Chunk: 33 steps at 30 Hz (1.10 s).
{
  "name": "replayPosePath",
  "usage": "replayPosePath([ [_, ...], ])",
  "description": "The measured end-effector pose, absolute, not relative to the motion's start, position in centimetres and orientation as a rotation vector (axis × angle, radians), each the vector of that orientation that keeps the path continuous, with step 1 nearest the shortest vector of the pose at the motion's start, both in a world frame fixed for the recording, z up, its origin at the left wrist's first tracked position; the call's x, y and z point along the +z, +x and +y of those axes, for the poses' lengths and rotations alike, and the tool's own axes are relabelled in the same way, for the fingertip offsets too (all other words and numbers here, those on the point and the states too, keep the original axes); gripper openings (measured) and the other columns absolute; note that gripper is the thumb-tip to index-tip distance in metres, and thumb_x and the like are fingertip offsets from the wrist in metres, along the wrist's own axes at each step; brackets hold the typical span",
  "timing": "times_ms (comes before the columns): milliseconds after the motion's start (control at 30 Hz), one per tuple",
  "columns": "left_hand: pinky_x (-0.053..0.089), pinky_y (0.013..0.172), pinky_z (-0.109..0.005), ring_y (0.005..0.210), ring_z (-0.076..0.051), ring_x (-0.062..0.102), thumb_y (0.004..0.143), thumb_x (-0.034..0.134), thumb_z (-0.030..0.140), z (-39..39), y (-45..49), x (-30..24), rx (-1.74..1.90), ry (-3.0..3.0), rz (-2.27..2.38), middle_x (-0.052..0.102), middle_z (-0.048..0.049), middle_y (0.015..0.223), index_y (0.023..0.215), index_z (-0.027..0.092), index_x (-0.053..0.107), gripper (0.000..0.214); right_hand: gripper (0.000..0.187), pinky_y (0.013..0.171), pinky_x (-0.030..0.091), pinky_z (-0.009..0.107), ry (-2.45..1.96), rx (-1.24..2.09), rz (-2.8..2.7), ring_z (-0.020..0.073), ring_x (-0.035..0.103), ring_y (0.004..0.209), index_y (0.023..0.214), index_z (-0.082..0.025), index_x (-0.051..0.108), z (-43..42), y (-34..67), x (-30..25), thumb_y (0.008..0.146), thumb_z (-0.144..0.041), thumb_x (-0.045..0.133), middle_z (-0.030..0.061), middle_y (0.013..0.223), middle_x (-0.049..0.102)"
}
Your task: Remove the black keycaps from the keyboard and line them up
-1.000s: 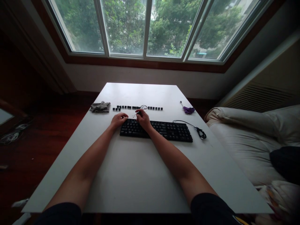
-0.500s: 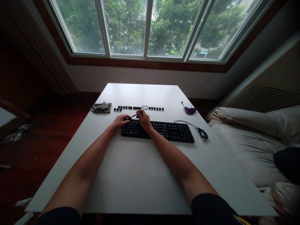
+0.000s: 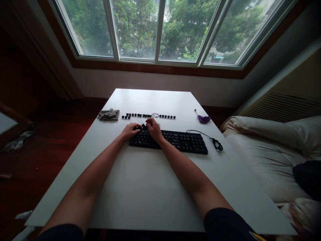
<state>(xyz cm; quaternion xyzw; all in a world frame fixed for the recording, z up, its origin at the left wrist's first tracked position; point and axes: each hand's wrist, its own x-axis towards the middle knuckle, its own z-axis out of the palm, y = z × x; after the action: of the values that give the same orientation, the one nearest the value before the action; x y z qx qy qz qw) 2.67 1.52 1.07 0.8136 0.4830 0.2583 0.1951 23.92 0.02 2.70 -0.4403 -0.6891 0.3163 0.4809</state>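
Note:
A black full-size keyboard (image 3: 185,140) lies crosswise on the white table (image 3: 150,187). My left hand (image 3: 130,130) grips its back left corner, thumb over the keys and fingers along the rear edge. Just right of it, my right hand (image 3: 153,129) is closed in a pinch above the upper left keys. A small dark piece (image 3: 143,126), perhaps a keycap, shows by its fingertips with faint thin lines near it. What the right fingers hold is too small to name. Loose black keycaps (image 3: 139,115) stand in a row behind the keyboard.
A thin wire loop (image 3: 155,115) lies among the keycaps. To the left is a crumpled grey cloth (image 3: 108,114); to the right, a purple cloth (image 3: 203,119) beside a small brush-like stick (image 3: 195,110). The keyboard's bundled cable (image 3: 217,144) rests at its right end.
The thin dark tool seen slanting from my right fingertips no longer shows clearly. A small dark piece now appears between the hands. Both hands stay nearly in place.

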Motion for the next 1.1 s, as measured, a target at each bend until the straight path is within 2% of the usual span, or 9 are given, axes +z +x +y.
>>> replayPosePath([
  [167,0.046,0.101,-0.04,0.108,-0.025,0.062,0.085,0.061,0.033,0.9,3.3,0.8,0.783,2.257,1.438,0.073,-0.0033,0.112,0.114,0.027,0.073,0.032,0.018,0.072,0.046,0.028,-1.095,0.619,-1.823,0.0165,0.06,0.072,0.101,-0.023,0.062,-0.6,23.8,3.1,0.092,-0.027,0.047,0.0001,0.08,0.065],
  [233,0.046,0.101,-0.039,0.108,-0.025,0.062,0.084,0.061,0.031,0.8,3.3,0.7,0.789,2.232,1.455,0.073,-0.0031,0.112,0.114,0.027,0.073,0.033,0.017,0.073,0.044,0.028,-1.111,0.524,-1.931,0.0172,0.059,0.076,0.093,-0.022,0.064,-1.2,23.6,3.4,0.093,-0.032,0.05,0.002,0.083,0.066],
  [367,0.048,0.1,-0.038,0.11,-0.025,0.063,0.084,0.06,0.03,0.8,3.2,0.8,0.821,2.191,1.438,0.074,-0.0028,0.113,0.111,0.026,0.074,0.03,0.026,0.074,0.042,0.03,-1.213,0.295,-2.123,0.0203,0.059,0.082,0.082,-0.021,0.066,-2.1,23.3,4.3,0.092,-0.044,0.058,0.0065,0.087,0.066],
  [533,0.049,0.098,-0.037,0.108,-0.024,0.064,0.086,0.058,0.027,0.7,3.1,0.9,0.844,2.148,1.439,0.074,-0.0029,0.113,0.108,0.025,0.075,0.028,0.041,0.07,0.042,0.033,-1.419,0.281,-2.23,0.0244,0.062,0.077,0.07,-0.021,0.067,-1.6,23.6,4.9,0.08,-0.061,0.07,0.01,0.075,0.067],
  [667,0.049,0.098,-0.038,0.107,-0.025,0.065,0.086,0.057,0.025,0.7,3.0,0.8,0.842,2.152,1.455,0.074,-0.0033,0.112,0.109,0.025,0.075,0.029,0.042,0.069,0.044,0.034,-1.538,0.33,-2.259,0.0276,0.066,0.079,0.062,-0.02,0.067,-1.5,23.7,4.5,0.07,-0.06,0.078,0.0114,0.066,0.067],
  [833,0.049,0.098,-0.038,0.108,-0.025,0.064,0.086,0.057,0.026,0.8,3.1,0.7,0.845,2.156,1.469,0.074,-0.0032,0.112,0.109,0.025,0.074,0.029,0.027,0.068,0.045,0.034,-1.58,0.371,-2.225,0.0274,0.067,0.077,0.063,-0.02,0.068,-1.7,23.3,4.3,0.071,-0.044,0.078,0.0115,0.067,0.068],
  [1100,0.05,0.097,-0.038,0.106,-0.025,0.064,0.084,0.06,0.027,0.6,3.0,0.8,0.888,2.158,1.399,0.074,-0.0033,0.111,0.11,0.025,0.074,0.03,0.02,0.067,0.045,0.03,-1.304,0.575,-1.952,0.0184,0.061,0.069,0.08,-0.022,0.069,0.1,24.7,5.6,0.081,-0.041,0.065,0.0024,0.073,0.069],
])
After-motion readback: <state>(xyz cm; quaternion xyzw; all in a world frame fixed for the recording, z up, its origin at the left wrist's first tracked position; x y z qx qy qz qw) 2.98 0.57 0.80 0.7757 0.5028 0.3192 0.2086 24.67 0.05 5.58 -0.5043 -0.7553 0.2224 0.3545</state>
